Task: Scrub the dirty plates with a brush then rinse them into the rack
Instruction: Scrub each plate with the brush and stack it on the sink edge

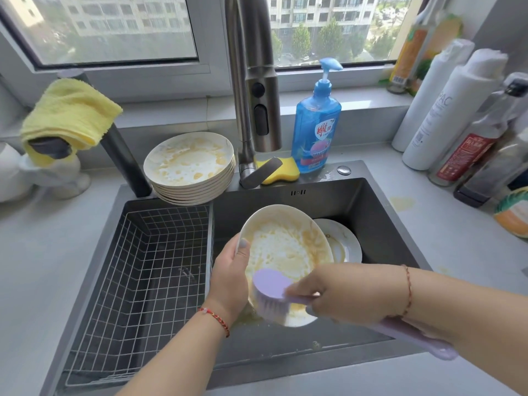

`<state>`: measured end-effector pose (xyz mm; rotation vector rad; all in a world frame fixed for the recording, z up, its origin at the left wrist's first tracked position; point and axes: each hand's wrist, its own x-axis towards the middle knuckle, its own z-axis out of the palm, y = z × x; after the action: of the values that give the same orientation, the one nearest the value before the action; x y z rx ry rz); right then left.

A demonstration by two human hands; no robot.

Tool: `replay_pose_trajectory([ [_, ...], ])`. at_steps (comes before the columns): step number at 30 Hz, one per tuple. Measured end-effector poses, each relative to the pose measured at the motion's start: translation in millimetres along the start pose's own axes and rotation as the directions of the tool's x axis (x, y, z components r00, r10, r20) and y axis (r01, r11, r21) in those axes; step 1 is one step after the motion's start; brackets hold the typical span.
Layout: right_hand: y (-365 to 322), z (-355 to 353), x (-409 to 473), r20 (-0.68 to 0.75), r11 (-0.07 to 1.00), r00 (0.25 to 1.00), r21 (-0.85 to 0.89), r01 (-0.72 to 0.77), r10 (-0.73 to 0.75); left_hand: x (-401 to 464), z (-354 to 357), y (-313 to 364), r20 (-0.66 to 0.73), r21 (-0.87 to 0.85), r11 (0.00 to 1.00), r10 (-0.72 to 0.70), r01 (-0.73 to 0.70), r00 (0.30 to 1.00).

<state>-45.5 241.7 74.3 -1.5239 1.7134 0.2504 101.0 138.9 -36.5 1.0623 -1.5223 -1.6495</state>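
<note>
The left hand (228, 277) grips the slippery, breakable plate (285, 252) at its nine o'clock rim, while the right hand (348, 295) clasps the brush (271, 292).

1. You see bright daylight coming in through the window (114, 27).
2. The sink (371, 212) looks dark inside.
3. The bottles (468, 115) at the right edge look bent and blurry.
</note>
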Motion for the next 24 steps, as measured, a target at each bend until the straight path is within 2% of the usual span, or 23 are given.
replay_pose_trajectory([
  [3, -2, -3, 11, -0.064, 0.966, 0.998, 0.26, 0.0, 0.017, -3, 1, 2, 0.032, -0.09, 0.994, -0.058, 0.061, 0.998],
  [7, 2, -1, 17, -0.098, 0.943, 0.995, 0.331, 0.025, 0.008, 0, -3, 2, 0.065, -0.066, 0.995, -0.069, 0.073, 0.995],
  [12, 4, -3, 29, -0.328, 0.989, 0.941, 0.141, -0.033, 0.078, -1, 1, -6, 0.086, -0.144, 0.963, -0.219, 0.229, 0.972],
  [14, 8, -1, 36, -0.39, 0.992, 0.912, 0.059, -0.109, 0.123, -1, 2, -8, 0.093, -0.181, 0.951, -0.239, 0.252, 0.967],
  [16, 14, 1, 38, -0.439, 0.968, 0.884, -0.103, -0.229, 0.163, 1, 1, -5, 0.08, -0.186, 0.953, -0.226, 0.238, 0.971],
  [17, 16, 1, 35, -0.436, 0.939, 0.879, -0.179, -0.295, 0.193, 3, -1, -4, 0.07, -0.181, 0.957, -0.216, 0.226, 0.974],
  [19, 17, 0, 27, -0.338, 0.869, 0.906, -0.33, -0.369, 0.256, 6, -5, -3, 0.04, -0.166, 0.965, -0.199, 0.203, 0.979],
  [22, 13, -2, 11, -0.12, 0.805, 0.947, -0.501, -0.317, 0.298, 9, -8, -3, -0.031, -0.148, 0.974, -0.178, 0.171, 0.984],
  [24, 8, 0, 5, 0.003, 0.858, 0.967, -0.461, -0.227, 0.257, 11, -8, -2, -0.068, -0.121, 0.981, -0.158, 0.15, 0.985],
])
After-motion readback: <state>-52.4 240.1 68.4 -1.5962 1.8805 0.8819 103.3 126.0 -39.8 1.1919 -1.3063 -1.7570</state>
